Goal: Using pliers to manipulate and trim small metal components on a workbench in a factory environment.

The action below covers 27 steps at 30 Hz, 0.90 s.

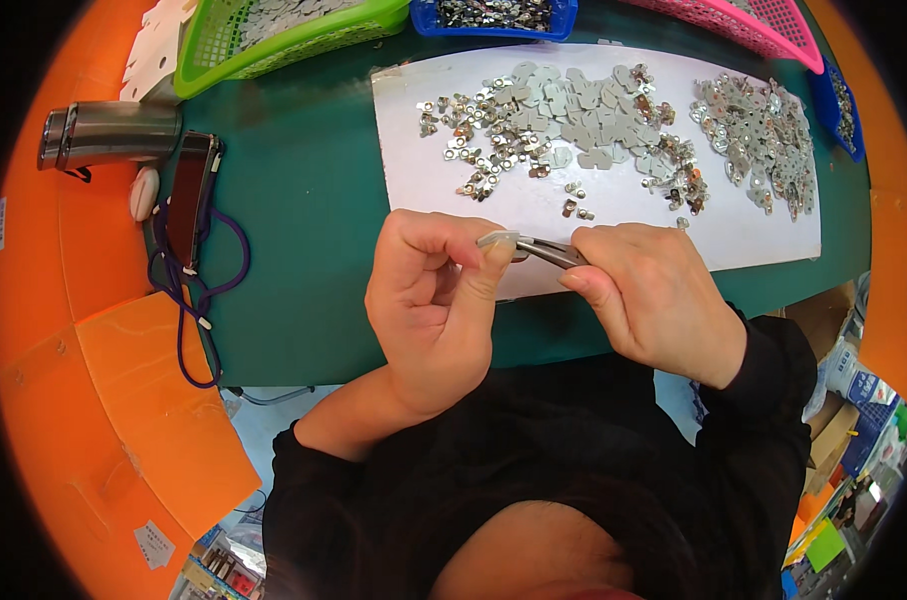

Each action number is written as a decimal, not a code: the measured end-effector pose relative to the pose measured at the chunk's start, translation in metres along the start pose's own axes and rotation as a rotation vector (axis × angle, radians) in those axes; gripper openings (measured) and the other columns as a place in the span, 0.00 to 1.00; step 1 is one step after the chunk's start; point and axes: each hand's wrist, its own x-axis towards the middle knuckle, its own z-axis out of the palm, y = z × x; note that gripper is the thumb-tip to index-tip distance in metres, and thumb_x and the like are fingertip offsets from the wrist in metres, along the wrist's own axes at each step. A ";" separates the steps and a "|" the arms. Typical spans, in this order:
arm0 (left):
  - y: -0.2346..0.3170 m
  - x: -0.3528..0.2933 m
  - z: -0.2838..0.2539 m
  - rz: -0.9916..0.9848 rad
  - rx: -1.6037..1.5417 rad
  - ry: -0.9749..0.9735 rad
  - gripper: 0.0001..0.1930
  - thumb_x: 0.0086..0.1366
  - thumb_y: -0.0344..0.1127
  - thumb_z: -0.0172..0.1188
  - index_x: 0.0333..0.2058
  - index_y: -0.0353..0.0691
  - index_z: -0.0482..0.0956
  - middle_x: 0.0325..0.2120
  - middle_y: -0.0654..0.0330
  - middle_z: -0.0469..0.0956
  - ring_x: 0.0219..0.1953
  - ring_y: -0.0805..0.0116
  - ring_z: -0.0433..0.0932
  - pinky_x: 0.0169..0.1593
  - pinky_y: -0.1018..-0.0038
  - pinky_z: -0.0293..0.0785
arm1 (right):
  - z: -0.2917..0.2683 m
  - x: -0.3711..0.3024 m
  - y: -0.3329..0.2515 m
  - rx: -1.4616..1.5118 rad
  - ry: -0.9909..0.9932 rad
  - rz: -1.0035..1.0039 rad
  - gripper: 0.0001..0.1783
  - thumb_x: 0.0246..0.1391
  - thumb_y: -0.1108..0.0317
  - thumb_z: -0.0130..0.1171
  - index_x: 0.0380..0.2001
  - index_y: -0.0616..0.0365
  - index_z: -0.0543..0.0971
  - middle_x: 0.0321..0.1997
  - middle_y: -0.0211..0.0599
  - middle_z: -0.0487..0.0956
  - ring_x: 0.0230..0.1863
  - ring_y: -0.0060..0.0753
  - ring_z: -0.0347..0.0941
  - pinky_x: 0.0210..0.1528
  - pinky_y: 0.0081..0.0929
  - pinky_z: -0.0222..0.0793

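Note:
Between the thumb and bent fingers of my left hand (pixel 429 300) is a small flat grey piece (pixel 498 239), held just above the near edge of a white sheet (pixel 414 130). My right hand (pixel 659 295) is wrapped round a pair of metal pliers (pixel 551 252). The jaws of the pliers meet the grey piece at my left thumb tip; whether they grip it I cannot tell. Beyond my hands, a pile of flat grey plates (pixel 584 110) lies on the sheet, with small shiny metal clips (pixel 494 150) around it. A second pile of assembled-looking metal pieces (pixel 759 140) spreads at the right.
A green basket (pixel 304 40), a blue tray (pixel 494 35) and a pink basket (pixel 804 45) line the far edge. Another blue tray (pixel 836 115) stands at right. On the left are a steel flask (pixel 114 135), a phone (pixel 192 195) with a purple cord (pixel 236 265), and orange panels (pixel 164 400).

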 end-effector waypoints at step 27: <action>-0.002 0.008 -0.010 -0.450 -0.281 -0.137 0.05 0.67 0.23 0.58 0.40 0.31 0.73 0.36 0.47 0.82 0.39 0.62 0.83 0.46 0.68 0.80 | -0.012 -0.026 0.066 -0.501 0.580 0.120 0.12 0.47 0.74 0.67 0.36 0.61 0.78 0.27 0.37 0.74 0.29 0.41 0.68 0.32 0.32 0.62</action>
